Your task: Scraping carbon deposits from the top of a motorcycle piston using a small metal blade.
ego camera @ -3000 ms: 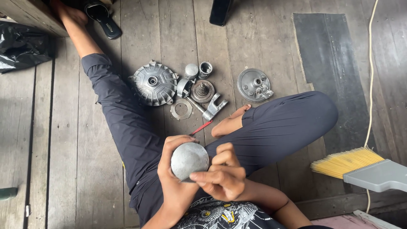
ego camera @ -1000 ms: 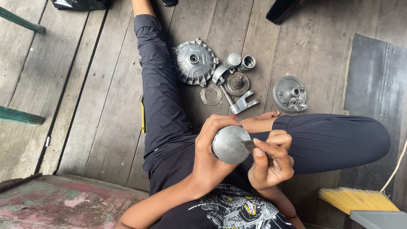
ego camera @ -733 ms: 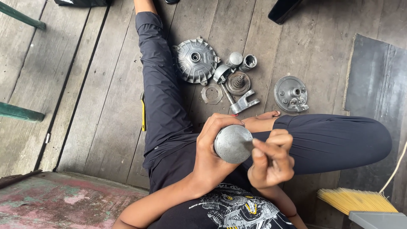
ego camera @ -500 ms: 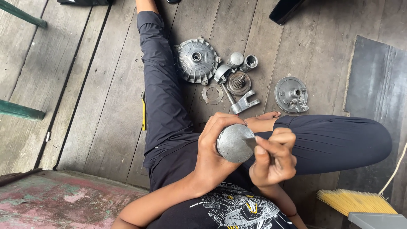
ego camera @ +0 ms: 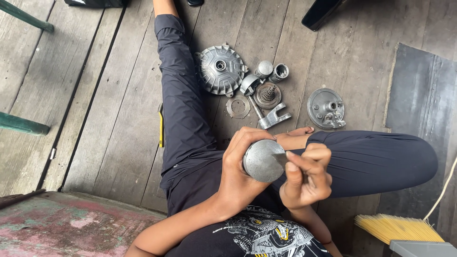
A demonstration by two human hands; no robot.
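Over grey floorboards [ego camera: 104,95], left hand [ego camera: 238,173] cups a dull round metal piston [ego camera: 262,160]

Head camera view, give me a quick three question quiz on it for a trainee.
1. True or false: the left hand holds the round grey metal part.
2. Which lies farthest right on the wooden floor: A the finned round cover, B the small round plate, C the flat ring?
3. What does the right hand press against the round part?

Key: 1 true. 2 B. 3 a thin tool; its kind is unclear.
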